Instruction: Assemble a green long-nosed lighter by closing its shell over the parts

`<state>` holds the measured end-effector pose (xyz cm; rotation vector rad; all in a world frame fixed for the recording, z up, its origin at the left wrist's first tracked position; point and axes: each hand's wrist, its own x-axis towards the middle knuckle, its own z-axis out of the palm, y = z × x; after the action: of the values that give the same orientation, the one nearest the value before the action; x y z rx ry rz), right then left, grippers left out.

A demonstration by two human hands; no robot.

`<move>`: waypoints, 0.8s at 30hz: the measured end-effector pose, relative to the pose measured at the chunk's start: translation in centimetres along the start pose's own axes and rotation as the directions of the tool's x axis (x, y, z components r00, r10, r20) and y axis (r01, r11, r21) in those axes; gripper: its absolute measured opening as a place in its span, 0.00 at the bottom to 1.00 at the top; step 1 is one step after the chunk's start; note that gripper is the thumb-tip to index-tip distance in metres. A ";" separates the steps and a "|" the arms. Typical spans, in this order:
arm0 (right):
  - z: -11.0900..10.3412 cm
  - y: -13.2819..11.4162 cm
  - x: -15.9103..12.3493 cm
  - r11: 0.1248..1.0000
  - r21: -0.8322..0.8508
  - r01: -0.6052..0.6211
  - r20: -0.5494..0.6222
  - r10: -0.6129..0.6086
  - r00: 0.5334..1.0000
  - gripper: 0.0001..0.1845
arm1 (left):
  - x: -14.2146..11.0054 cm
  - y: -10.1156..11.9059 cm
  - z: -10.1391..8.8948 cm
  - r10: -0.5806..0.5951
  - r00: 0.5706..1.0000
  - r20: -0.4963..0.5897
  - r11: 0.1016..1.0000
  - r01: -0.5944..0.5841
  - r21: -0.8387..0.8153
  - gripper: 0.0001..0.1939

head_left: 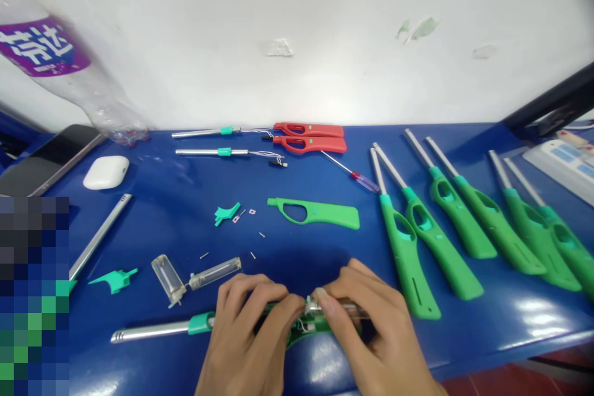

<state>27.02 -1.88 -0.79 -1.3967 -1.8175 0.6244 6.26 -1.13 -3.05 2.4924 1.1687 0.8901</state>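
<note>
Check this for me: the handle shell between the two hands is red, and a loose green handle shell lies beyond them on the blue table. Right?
Not quite: in the head view, the handle shell between the left hand and right hand is green, not red. The loose green shell does lie beyond them on the blue table.

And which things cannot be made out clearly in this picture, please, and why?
All in the head view:
Green casing: mostly hidden by the left hand and right hand.
Phone: cut off by the left edge.
Leftmost metal rod: continuation hidden by the pixelated patch.
Loose screws: too small to tell the head type.
Rightmost lighter: handle end cut off by the right edge.
</note>
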 end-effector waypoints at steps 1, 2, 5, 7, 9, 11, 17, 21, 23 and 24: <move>0.0 0.0 -0.1 1.000 0.005 -0.005 0.011 0.005 1.000 0.11 | 0.0 0.0 0.0 -0.004 1.000 -0.002 1.000 0.004 0.002 0.15; 0.1 0.0 -0.2 1.000 0.010 -0.011 0.022 0.011 1.000 0.11 | 0.0 0.0 -0.1 -0.006 1.000 -0.009 1.000 0.006 0.002 0.16; 0.2 0.0 -0.4 0.999 0.011 -0.034 0.039 0.034 0.999 0.11 | 0.0 0.0 -0.3 -0.024 1.000 -0.018 0.999 0.025 0.026 0.17; 0.2 -0.1 -0.4 0.999 0.001 -0.050 0.022 0.050 0.998 0.13 | 0.1 -0.1 -0.5 -0.024 1.000 -0.018 0.996 0.026 0.080 0.16; 0.2 -0.3 -0.4 0.998 -0.003 -0.061 -0.006 0.061 0.998 0.13 | 0.2 -0.1 -0.6 -0.029 0.999 -0.020 0.991 0.031 0.128 0.15; 0.1 -0.4 -0.2 0.998 -0.001 -0.071 -0.032 0.070 0.997 0.13 | 0.3 -0.1 -0.5 -0.038 0.998 -0.045 0.990 0.044 0.135 0.13; 0.1 -0.6 0.1 0.998 -0.006 -0.064 -0.048 0.063 0.997 0.14 | 0.4 0.1 0.1 -0.075 0.992 -0.100 0.995 0.080 0.054 0.12; 0.4 -0.3 -0.2 0.996 0.022 -0.086 -0.008 0.086 0.996 0.11 | 0.5 -0.1 -0.2 -0.061 0.993 -0.105 0.996 0.067 0.059 0.11; 0.4 -0.2 -0.3 0.996 0.024 -0.085 0.006 0.085 0.996 0.10 | 0.5 -0.2 -0.4 -0.050 0.994 -0.097 0.996 0.056 0.066 0.11; 0.4 -0.2 -0.3 0.997 0.019 -0.081 0.013 0.081 0.997 0.10 | 0.6 -0.2 -0.5 -0.050 0.995 -0.090 0.996 0.056 0.066 0.11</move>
<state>26.62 -2.23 -0.97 -1.4623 -1.7671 0.6914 6.10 -0.56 -2.50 2.4853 1.3080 0.9703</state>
